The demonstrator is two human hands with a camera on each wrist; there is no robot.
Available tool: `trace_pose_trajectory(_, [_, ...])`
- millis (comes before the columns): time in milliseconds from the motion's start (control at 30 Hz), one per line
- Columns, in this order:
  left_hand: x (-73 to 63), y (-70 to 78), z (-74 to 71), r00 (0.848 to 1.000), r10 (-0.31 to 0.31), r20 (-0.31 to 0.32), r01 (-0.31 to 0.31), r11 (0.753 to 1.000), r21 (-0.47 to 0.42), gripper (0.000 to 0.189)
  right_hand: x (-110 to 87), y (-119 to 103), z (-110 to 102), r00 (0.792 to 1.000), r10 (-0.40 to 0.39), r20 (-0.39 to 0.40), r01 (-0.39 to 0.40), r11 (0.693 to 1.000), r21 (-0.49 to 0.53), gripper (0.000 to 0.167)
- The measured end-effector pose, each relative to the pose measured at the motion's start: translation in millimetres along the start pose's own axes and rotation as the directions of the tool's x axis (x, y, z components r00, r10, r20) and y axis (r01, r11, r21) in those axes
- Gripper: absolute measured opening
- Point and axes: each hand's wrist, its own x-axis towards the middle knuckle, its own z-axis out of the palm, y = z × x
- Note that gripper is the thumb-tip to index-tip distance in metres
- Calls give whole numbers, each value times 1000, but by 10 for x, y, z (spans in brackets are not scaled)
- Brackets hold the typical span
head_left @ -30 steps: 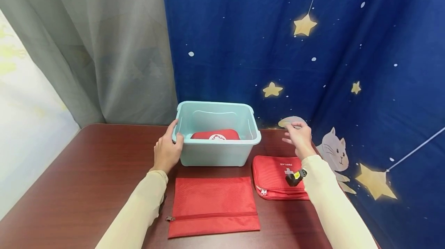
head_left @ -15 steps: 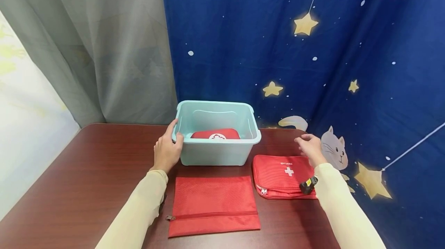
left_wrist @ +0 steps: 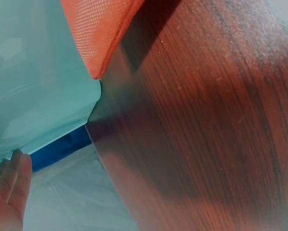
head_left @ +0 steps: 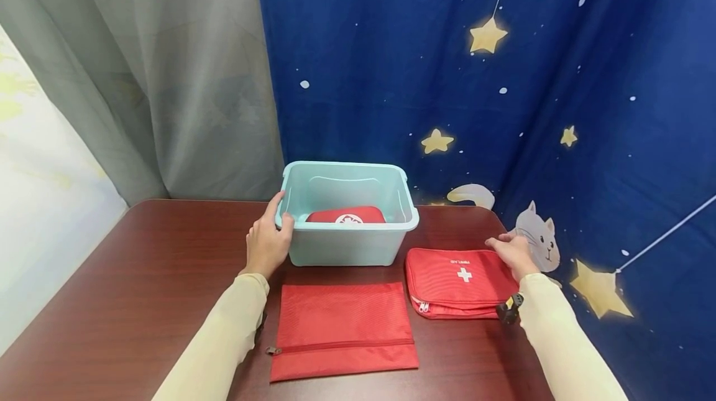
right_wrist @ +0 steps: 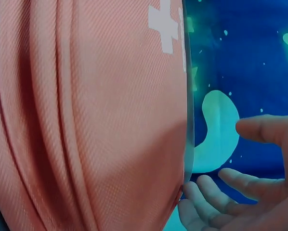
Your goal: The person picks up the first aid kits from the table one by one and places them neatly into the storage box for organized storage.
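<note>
A pale turquoise plastic bin [head_left: 348, 248] stands at the back middle of the table with a red case [head_left: 369, 215] bearing a white round emblem inside. My left hand [head_left: 266, 242] holds the bin's left front corner, thumb at the rim; in the left wrist view straight fingers [left_wrist: 19, 180] lie along its outer side. On the right lies a red first-aid bag [head_left: 442, 278] with a white cross. My right hand [head_left: 513, 252] is at its far right corner. In the right wrist view, spread fingers [right_wrist: 214, 195] reach the bag's edge; I cannot tell whether they press it.
A flat red zip pouch [head_left: 342, 320] lies in front of the bin, its zipper pull at the left. Brown wood table [head_left: 140, 301] extends to the left. Grey [head_left: 212, 78] and blue starry curtains [head_left: 380, 46] hang close behind the table.
My right hand has moved right and down, from above the first-aid bag's far side to its far right corner. My left hand has stayed on the bin.
</note>
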Motion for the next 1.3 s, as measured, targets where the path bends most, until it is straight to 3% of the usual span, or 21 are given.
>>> trace_pose_trajectory(467, [13,-12,13,1000,-2,10,2,1000,-18,50,-10,138,-136,982,79,172,-53,987,-150,80])
trace_pose_trajectory(833, [22,-8,5,1000,5,7,-4,1000,-23,50,-16,185,-148,978,113,174,-86,984,-155,84])
trace_pose_trajectory(1300, [5,-20,19,1000,0,2,0,1000,-19,50,-6,244,-100,984,78,163,-58,990,-127,78])
